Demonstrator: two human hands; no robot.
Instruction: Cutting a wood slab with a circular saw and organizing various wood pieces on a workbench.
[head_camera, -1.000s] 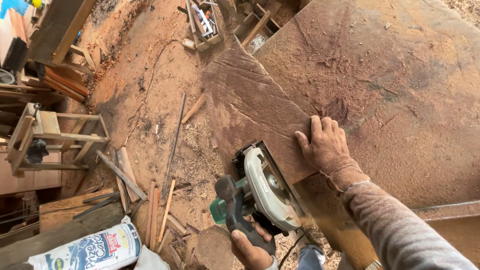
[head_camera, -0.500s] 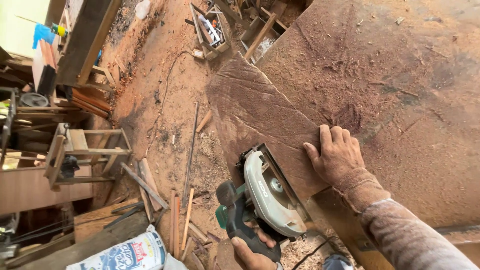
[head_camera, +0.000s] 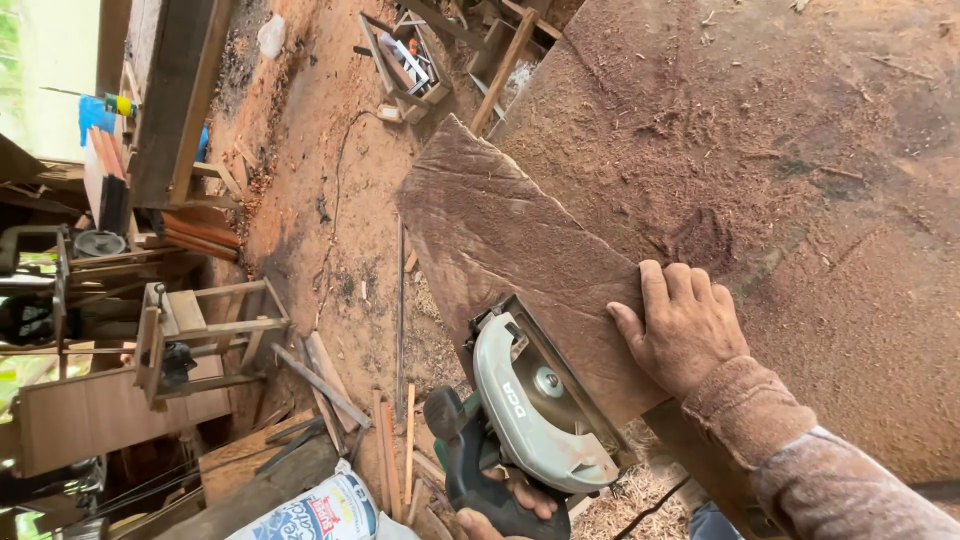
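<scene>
A circular saw (head_camera: 535, 400) with a grey blade guard and dark green body sits at the near end of a rough brown plank (head_camera: 490, 220). The plank lies on a wide, sawdust-covered wooden surface (head_camera: 800, 150). My left hand (head_camera: 510, 505) grips the saw's handle at the bottom edge of the view and is partly cut off. Just right of the saw, my right hand (head_camera: 685, 325) presses flat on the plank with its fingers spread. A dusty sleeve covers that arm.
The dirt floor to the left is strewn with wood strips (head_camera: 395, 440) and sawdust. A wooden stool frame (head_camera: 200, 330) stands at left, a white printed sack (head_camera: 310, 515) lies at the bottom, and a wooden crate (head_camera: 405, 65) with tools sits at the top.
The view has shifted and closed in on the plank. The saw stays at the plank's near end, my left hand keeps its grip and my right hand remains flat on the wood.
</scene>
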